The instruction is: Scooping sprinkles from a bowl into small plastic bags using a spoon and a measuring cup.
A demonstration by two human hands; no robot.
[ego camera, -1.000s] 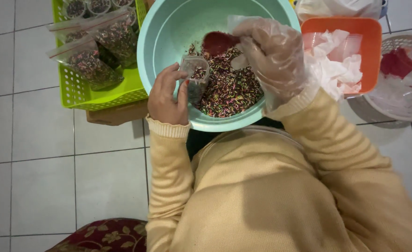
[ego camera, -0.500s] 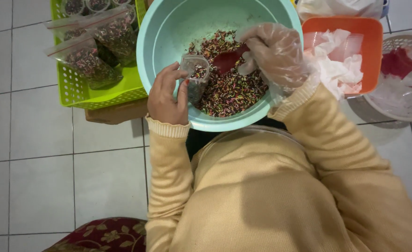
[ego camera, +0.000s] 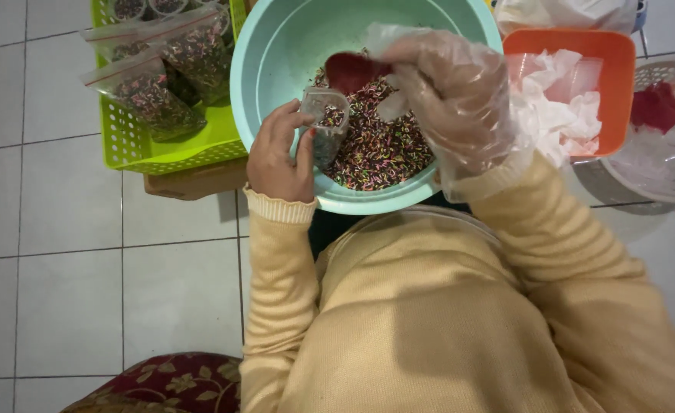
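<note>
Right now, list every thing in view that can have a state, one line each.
Small clear bag: held open in the left hand, partly filled with sprinkles.
Red scoop: held in the gloved right hand, above the bag.
Teal bowl: sprinkles cover only part of its bottom.
Green basket: holds filled, sealed bags.
Orange container: holds crumpled clear plastic.

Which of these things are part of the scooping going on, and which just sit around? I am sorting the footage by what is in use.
In use:
left hand holding a small clear bag
gloved right hand with a red scoop
teal bowl of coloured sprinkles

Lying about:
green basket of filled bags
orange tray
white basket
</note>
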